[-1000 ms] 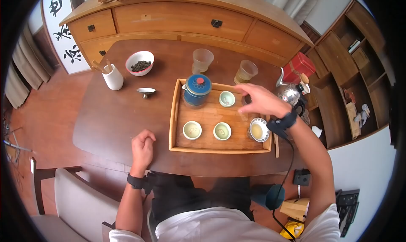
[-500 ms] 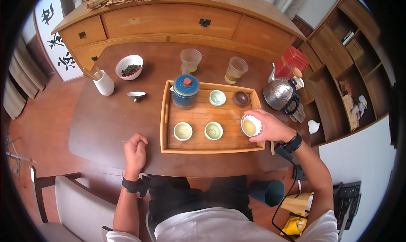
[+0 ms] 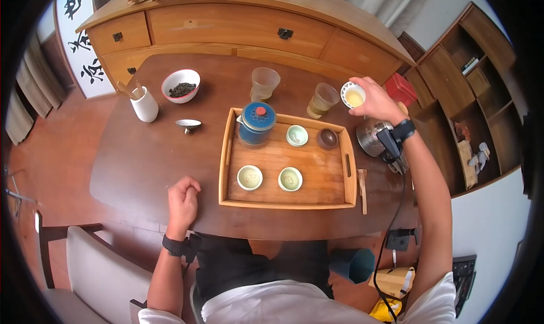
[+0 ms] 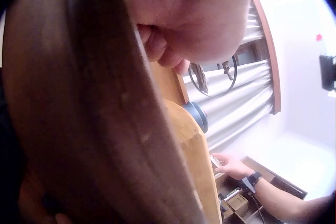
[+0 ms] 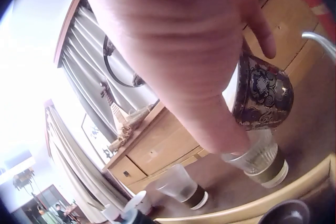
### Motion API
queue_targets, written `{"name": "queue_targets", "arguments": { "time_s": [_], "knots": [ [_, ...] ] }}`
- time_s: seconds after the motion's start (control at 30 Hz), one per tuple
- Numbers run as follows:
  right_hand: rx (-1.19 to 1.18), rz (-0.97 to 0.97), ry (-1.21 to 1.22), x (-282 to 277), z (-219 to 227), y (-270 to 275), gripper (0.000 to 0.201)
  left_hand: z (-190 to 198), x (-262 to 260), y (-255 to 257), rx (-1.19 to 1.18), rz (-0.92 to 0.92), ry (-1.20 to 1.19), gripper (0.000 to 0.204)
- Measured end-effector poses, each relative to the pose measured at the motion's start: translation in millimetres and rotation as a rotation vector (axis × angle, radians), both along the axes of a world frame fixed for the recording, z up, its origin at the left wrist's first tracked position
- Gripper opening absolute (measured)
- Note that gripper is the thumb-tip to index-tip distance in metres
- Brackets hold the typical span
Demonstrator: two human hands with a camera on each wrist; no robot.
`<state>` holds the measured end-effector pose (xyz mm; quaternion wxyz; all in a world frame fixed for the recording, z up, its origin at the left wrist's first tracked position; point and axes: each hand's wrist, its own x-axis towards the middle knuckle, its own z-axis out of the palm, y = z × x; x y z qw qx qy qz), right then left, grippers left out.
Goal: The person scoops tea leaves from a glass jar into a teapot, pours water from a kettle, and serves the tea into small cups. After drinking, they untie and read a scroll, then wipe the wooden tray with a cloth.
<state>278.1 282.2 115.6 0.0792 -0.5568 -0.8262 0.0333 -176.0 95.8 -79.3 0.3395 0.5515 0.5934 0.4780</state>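
My right hand (image 3: pixel 378 102) grips a patterned cup (image 3: pixel 350 92) of pale yellow tea by its rim, thumb on one side and fingers on the other. It holds the cup up beside the right frosted glass (image 3: pixel 322 102), beyond the tray's far right corner. In the right wrist view the cup's dark ornate outside (image 5: pixel 269 94) shows, tilted over that glass. My left hand (image 3: pixel 183 202) rests idle on the table's near edge, fingers loosely curled around nothing. Two pale green cups with tea, a left cup (image 3: pixel 250 178) and a right cup (image 3: pixel 290 179), stand on the wooden tray (image 3: pixel 283 204).
The tray also bears a blue teapot (image 3: pixel 256 126), a pale green cup (image 3: pixel 297 136) and a dark brown cup (image 3: pixel 327 138). A second glass (image 3: pixel 265 83), a bowl of tea leaves (image 3: pixel 181 86), a white tool holder (image 3: pixel 145 106) and a steel kettle (image 3: pixel 371 138) stand around it.
My right hand reached back to the patterned cup at the tray's near right, took hold of it and lifted it away to the far right glass. The left hand stayed put.
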Motion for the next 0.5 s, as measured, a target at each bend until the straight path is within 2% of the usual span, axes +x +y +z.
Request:
{"name": "queue_targets", "arguments": {
  "time_s": [0.27, 0.37, 0.5],
  "knots": [
    [0.08, -0.055, -0.378, -25, -14, 46, 0.075, -2, -1, 1, 0.025, 0.017, -0.026, 0.017],
    [0.148, -0.044, -0.48, -39, -11, 42, 0.066, -3, -1, 1, 0.019, 0.015, -0.031, 0.017],
    [0.312, 0.071, -0.637, -49, -15, 43, 0.049, -2, -1, 2, 0.036, 0.011, -0.021, 0.017]
  ]
}}
